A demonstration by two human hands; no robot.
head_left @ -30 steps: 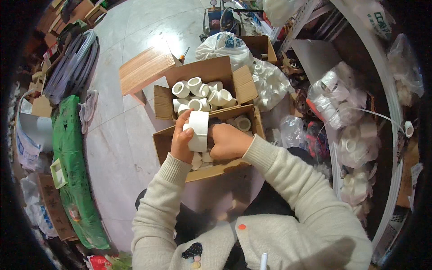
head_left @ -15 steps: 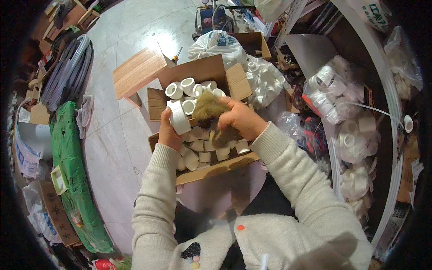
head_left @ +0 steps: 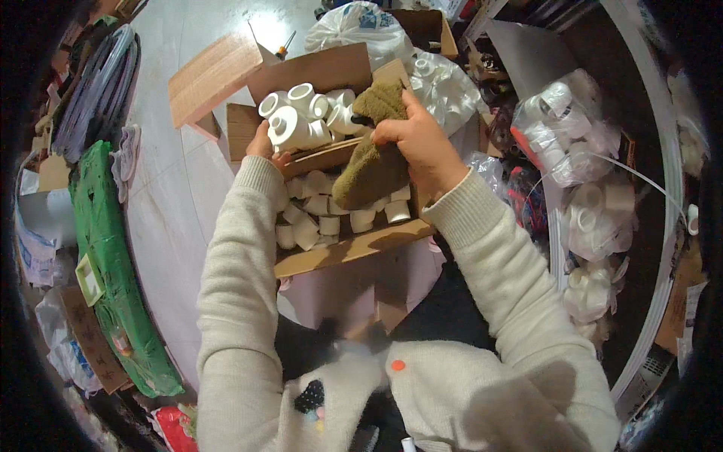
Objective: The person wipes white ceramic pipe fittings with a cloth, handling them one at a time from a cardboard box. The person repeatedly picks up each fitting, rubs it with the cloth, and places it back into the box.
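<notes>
- Your left hand (head_left: pixel 265 147) sat upper centre-left of the frame, fingers curled around a white plastic pipe fitting (head_left: pixel 288 129), holding it at the near edge of the far cardboard box (head_left: pixel 316 75).
- Only the back of that hand and the thumb side showed; fingertips were hidden behind the fitting.
- Your right hand (head_left: pixel 418 143) was upper centre, fingers closed in a pinch on an olive-brown cloth (head_left: pixel 373 162); the cloth hung down from the grip over the near cardboard box (head_left: pixel 354 248).
- The top of the cloth reached up beside the white fittings (head_left: pixel 320 102) in the far box, touching or just beside them, could not tell which.
- The near box, centre of frame, held more white fittings (head_left: pixel 316 218), partly covered by the cloth.
- Both cream sleeves (head_left: pixel 241 264) came in from the lower edge.
- A wooden board (head_left: pixel 211 75) lay on the floor upper left of the boxes.
- A green bundle (head_left: pixel 113 264) lay along the left edge.
- Clear plastic bags of white fittings (head_left: pixel 448 87) sat just right of the far box, and more bags (head_left: pixel 587 218) were stacked at the right side.
</notes>
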